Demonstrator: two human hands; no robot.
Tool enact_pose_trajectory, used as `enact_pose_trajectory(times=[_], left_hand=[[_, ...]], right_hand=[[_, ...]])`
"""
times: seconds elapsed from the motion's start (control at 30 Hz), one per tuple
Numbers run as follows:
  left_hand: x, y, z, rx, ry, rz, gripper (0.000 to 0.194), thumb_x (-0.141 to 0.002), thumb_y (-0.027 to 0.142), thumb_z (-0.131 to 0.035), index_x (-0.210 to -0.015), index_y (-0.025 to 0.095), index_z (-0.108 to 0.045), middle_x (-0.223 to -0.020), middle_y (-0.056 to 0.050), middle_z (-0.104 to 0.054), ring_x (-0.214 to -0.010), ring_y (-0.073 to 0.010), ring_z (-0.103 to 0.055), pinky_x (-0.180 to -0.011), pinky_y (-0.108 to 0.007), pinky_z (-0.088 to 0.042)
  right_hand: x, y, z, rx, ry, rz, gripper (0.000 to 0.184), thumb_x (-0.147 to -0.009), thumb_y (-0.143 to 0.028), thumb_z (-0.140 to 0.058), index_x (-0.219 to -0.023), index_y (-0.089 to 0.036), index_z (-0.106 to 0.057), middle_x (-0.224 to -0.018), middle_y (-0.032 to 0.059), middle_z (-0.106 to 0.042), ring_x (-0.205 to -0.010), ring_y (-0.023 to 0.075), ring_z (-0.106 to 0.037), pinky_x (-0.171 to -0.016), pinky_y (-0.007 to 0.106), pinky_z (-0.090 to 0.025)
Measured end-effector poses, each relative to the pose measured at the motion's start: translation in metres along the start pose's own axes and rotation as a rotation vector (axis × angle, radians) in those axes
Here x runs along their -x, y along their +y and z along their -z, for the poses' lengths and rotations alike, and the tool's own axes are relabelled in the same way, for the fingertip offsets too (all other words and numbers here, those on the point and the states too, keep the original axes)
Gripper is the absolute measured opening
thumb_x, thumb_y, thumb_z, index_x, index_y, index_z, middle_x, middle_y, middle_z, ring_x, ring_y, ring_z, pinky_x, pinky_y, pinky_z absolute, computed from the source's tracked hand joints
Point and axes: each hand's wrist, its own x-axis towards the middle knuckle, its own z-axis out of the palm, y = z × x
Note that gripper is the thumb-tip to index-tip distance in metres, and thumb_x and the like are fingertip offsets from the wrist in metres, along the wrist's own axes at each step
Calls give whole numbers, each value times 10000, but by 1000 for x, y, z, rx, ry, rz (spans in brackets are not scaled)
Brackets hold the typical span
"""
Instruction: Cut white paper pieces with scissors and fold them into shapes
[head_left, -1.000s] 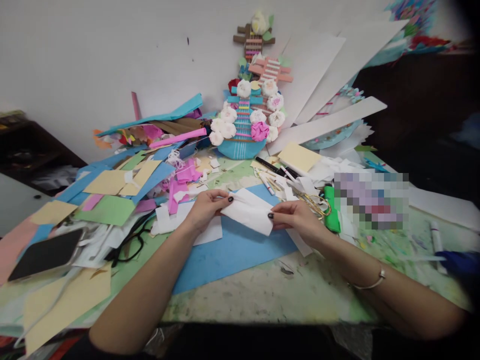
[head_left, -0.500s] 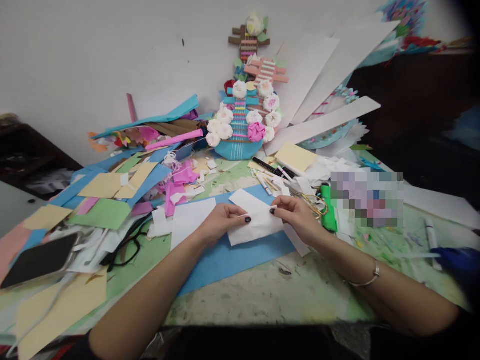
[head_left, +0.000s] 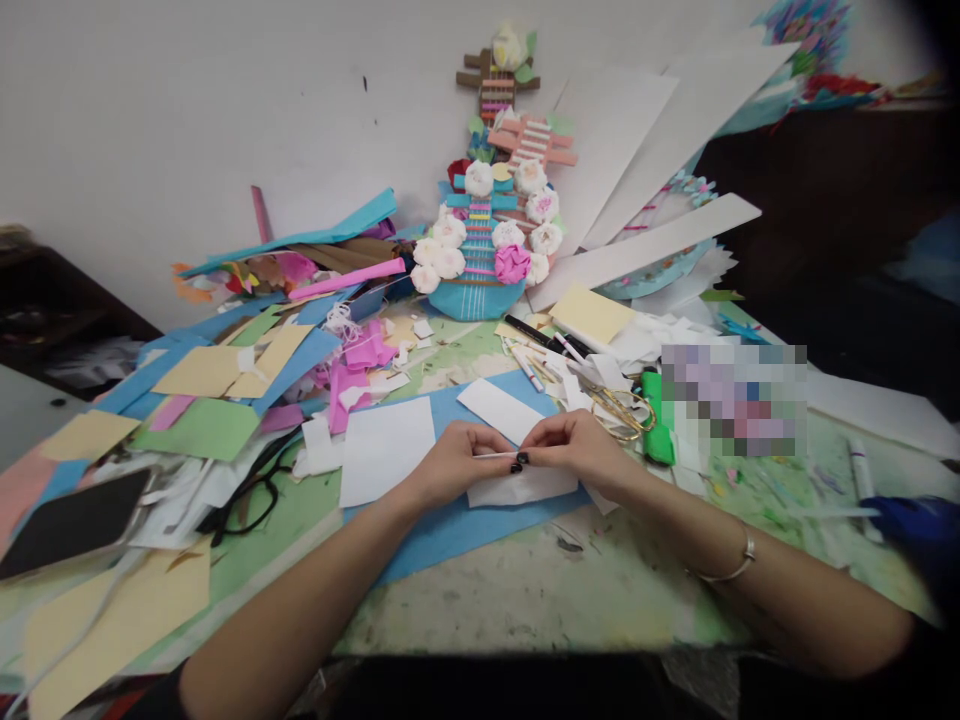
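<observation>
Both hands meet over a small white piece of paper (head_left: pixel 525 487) above a blue sheet (head_left: pixel 442 545). My left hand (head_left: pixel 455 462) pinches the paper's upper edge between thumb and fingers. From the other side my right hand (head_left: pixel 576 450) pinches the same edge, the thumb tips almost touching. A raised fold or rolled edge runs along the pinch; the fingers partly hide it. Just beyond the fingers, a white strip (head_left: pixel 501 408) shows on the blue sheet; I cannot tell whether it joins the held paper. A white square sheet (head_left: pixel 386 450) lies beside my left hand.
A blue paper lute with white flowers (head_left: pixel 480 295) leans at the back. Right of centre are markers (head_left: pixel 534 332), gold-handled scissors (head_left: pixel 622 412) and a green object (head_left: pixel 658 420). Left lie coloured paper scraps (head_left: pixel 202 430), glasses (head_left: pixel 259 505) and a phone (head_left: pixel 75 520).
My hands have drawn together and come slightly nearer. The white paper, earlier held spread between them, now has its upper edge pinched and raised. The white square sheet is more fully uncovered.
</observation>
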Motion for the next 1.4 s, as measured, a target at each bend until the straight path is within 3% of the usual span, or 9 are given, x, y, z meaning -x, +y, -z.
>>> enact_pose_trajectory(times=[0.23,0.5,0.77,0.97,1.13,1.27,1.4], left_hand=[[1,1,-1,10,-17,62,122,-642,238,-733,-669,124,-697,-622,-26,-675,-571,-114,-567,-525,-192,-382],[0,3,5,-100,0,-100,198,-732,306,-666,-736,124,-742,-663,-38,-685,-610,-117,-545,-545,-192,-376],[0,4,18,9,50,-25,179,-676,306,-717,-714,135,-755,-577,-21,-662,-491,-82,-485,-459,-177,-311],[-2,0,25,70,93,23,212,-640,331,-747,-740,145,-771,-644,-58,-713,-503,-105,-536,-476,-197,-369],[-2,0,23,68,100,0,198,-643,321,-751,-740,149,-772,-669,-64,-725,-528,-120,-562,-494,-209,-394],[-2,2,17,44,118,-28,183,-658,305,-736,-739,144,-770,-676,-64,-725,-560,-131,-581,-513,-212,-407],[-3,1,17,40,154,-30,157,-643,280,-733,-711,140,-763,-669,-62,-720,-574,-133,-587,-538,-218,-424]], right_hand=[[2,-6,-2,35,1,20,121,-623,-250,-716,-636,-129,-711,-604,24,-675,-559,114,-561,-527,209,-393],[1,-1,2,46,5,43,132,-647,-249,-710,-691,-129,-740,-634,38,-702,-553,118,-574,-510,209,-395],[-7,1,18,4,9,34,91,-623,-205,-715,-681,-142,-746,-608,25,-694,-531,112,-578,-520,218,-449],[-12,1,32,-51,-15,-11,140,-611,-245,-726,-686,-126,-729,-582,34,-668,-513,129,-603,-533,260,-514],[-11,-3,31,-76,-49,-3,156,-626,-267,-730,-695,-132,-690,-591,10,-637,-528,102,-571,-532,228,-483],[-7,-4,22,-61,-98,39,249,-681,-333,-726,-842,-145,-696,-596,-13,-625,-523,82,-522,-488,192,-390],[-6,-1,18,-16,-64,85,217,-682,-343,-731,-745,-136,-716,-670,22,-680,-581,107,-555,-530,217,-388]])
